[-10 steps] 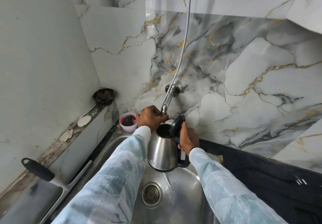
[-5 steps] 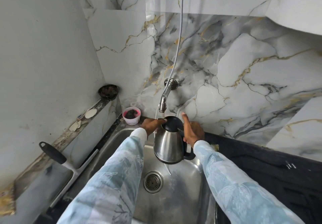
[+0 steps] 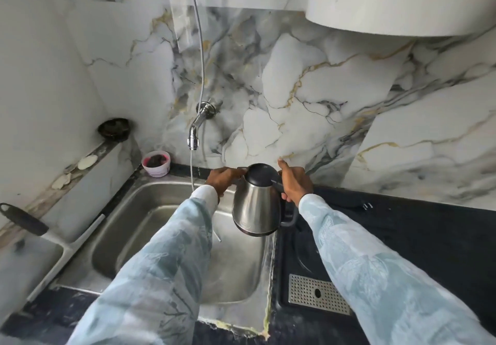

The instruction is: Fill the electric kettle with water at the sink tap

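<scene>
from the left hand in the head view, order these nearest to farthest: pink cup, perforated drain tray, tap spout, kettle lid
1. kettle lid, touching the left hand, on its right
2. tap spout, above it
3. pink cup, farther left, by the wall
4. perforated drain tray, far lower right

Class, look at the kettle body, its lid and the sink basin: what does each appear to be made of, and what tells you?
Kettle body: likely brushed stainless steel, silvery with soft streaked reflections.
Lid: probably black plastic, matte, dull sheen.
Sink basin: seemingly stainless steel, satin grey with blurred reflections and pressed rounded corners.
</scene>
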